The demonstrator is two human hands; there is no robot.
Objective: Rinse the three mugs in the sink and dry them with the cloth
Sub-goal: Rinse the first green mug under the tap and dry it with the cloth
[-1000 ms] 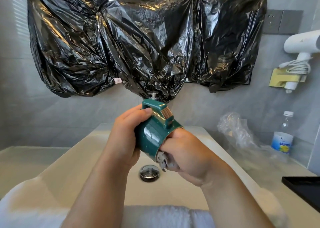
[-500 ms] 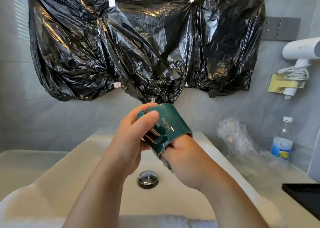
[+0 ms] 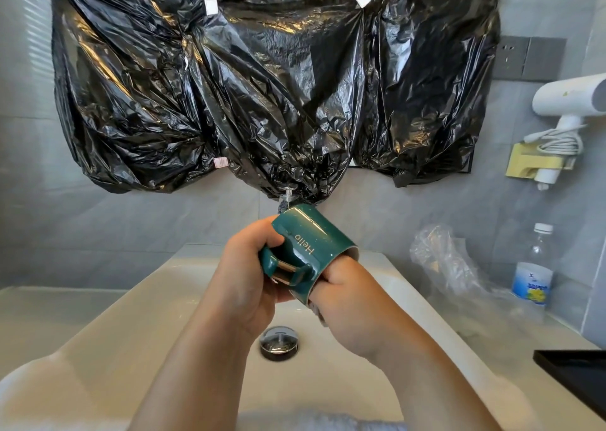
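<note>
Here we are over the sink (image 3: 131, 332), and the green mug (image 3: 323, 233) is up in the air above the basin, just in front of the tap (image 3: 288, 196). It's tipped on its side, base pointing far and up, mouth facing near and right, gold "Hello" lettering on top, and the handle with its gold band turned towards the near left. The left hand (image 3: 244, 283) grips it, fingers curled round the body by the handle. The right hand (image 3: 354, 302) is pushed into the mouth of the mug. Its fingers are hidden inside, so whether they're together or apart I cannot tell. A scrap of grey cloth (image 3: 316, 311) peeks out at the rim, under that hand.

Down below, the chrome drain (image 3: 278, 338) sits in the middle of the basin, and a white towel (image 3: 295, 422) lies along the near edge. On the far wall, black plastic bags (image 3: 262, 86) are taped up, and they hang down to the tap. Over on the right, a white hair dryer (image 3: 570, 99) sits in a yellow holder on the wall. Below it, on the counter, there's a water bottle (image 3: 533, 276) with a crumpled clear plastic bag (image 3: 442, 260) just to its left. A black tray (image 3: 577, 375) sits at the near right edge.
</note>
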